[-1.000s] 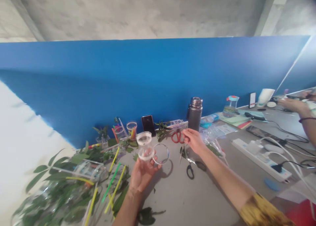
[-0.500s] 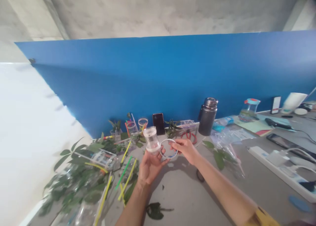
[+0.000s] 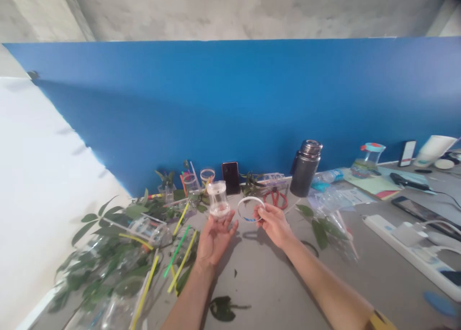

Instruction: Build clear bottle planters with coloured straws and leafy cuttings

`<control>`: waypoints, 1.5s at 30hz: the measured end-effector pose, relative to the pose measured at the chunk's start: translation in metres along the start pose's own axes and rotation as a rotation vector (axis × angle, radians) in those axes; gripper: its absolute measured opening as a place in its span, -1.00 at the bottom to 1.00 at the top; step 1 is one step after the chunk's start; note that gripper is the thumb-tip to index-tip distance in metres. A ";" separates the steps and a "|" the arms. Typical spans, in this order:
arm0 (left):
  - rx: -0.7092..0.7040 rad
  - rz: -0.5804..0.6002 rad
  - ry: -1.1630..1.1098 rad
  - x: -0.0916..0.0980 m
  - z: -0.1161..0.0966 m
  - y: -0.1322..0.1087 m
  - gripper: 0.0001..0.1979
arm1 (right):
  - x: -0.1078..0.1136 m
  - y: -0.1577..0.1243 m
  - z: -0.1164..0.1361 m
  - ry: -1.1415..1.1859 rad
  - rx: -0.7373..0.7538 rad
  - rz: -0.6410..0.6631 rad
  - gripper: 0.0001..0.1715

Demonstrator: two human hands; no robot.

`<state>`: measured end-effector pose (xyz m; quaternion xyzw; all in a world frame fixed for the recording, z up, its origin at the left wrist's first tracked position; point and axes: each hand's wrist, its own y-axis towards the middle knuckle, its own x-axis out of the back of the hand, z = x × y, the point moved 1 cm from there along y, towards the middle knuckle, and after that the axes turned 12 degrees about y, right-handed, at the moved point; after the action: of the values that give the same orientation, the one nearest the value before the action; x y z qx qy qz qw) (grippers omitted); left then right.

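Observation:
My left hand [image 3: 213,238] holds a small clear plastic jar [image 3: 218,200] upright above the grey table [image 3: 273,287], fingers curled under its base. My right hand [image 3: 274,223] pinches a clear round lid or ring [image 3: 249,209] just to the right of the jar, apart from it. Both hands hover near the table's middle, in front of the blue partition.
Leafy green branches [image 3: 108,243] and yellow and green straws [image 3: 180,253] lie at the left. Red scissors [image 3: 276,197], a dark phone [image 3: 230,177], a steel flask [image 3: 305,168] and clear cups [image 3: 207,176] stand at the back. A power strip [image 3: 406,246] with cables sits right.
My right hand left the scissors area, came left and took the clear ring from my left hand. The ring now sits apart from the jar. The view swung left.

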<state>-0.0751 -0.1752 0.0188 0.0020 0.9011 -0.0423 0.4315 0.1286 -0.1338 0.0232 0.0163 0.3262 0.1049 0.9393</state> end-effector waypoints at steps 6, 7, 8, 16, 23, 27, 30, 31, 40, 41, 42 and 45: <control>0.024 -0.081 0.046 -0.002 0.005 -0.001 -0.66 | 0.009 0.007 -0.006 0.236 -0.061 0.009 -0.66; 0.020 -0.061 0.064 -0.003 0.006 -0.001 -0.62 | 0.009 0.007 -0.005 0.245 -0.063 0.039 -0.67; 0.017 -0.035 0.079 -0.002 0.006 -0.002 -0.59 | 0.009 0.007 -0.005 0.245 -0.063 0.068 -0.68; 0.031 0.158 0.176 0.003 0.010 -0.001 -0.63 | -0.002 -0.004 -0.004 -0.076 0.016 0.179 -0.59; 0.029 0.158 0.153 -0.001 0.006 -0.003 -0.65 | -0.006 -0.010 -0.002 -0.249 -0.038 0.219 -0.60; 0.074 0.195 0.148 -0.008 0.006 -0.005 -0.57 | -0.007 -0.011 -0.002 -0.345 -0.005 0.199 -0.55; 0.086 0.166 0.138 -0.008 0.006 -0.006 -0.59 | -0.007 -0.008 -0.002 -0.257 0.048 0.149 -0.50; 0.077 0.143 0.135 -0.007 0.006 -0.006 -0.62 | -0.006 -0.006 -0.001 -0.166 0.043 0.128 -0.50; 0.123 0.188 0.106 -0.007 0.009 -0.006 -0.54 | 0.008 0.006 -0.002 0.300 -0.196 -0.028 -0.70; 0.129 0.203 0.100 -0.008 0.009 -0.007 -0.53 | 0.008 0.006 -0.004 0.305 -0.211 -0.032 -0.70; 0.130 0.212 0.094 -0.009 0.010 -0.007 -0.52 | 0.009 0.006 -0.006 0.309 -0.223 -0.037 -0.70; 0.124 0.217 0.073 -0.009 0.011 -0.006 -0.59 | 0.010 0.006 -0.011 0.290 -0.238 -0.047 -0.66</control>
<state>-0.0615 -0.1817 0.0196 0.1275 0.9064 -0.0511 0.3996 0.1282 -0.1264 0.0090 -0.1175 0.4439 0.1222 0.8799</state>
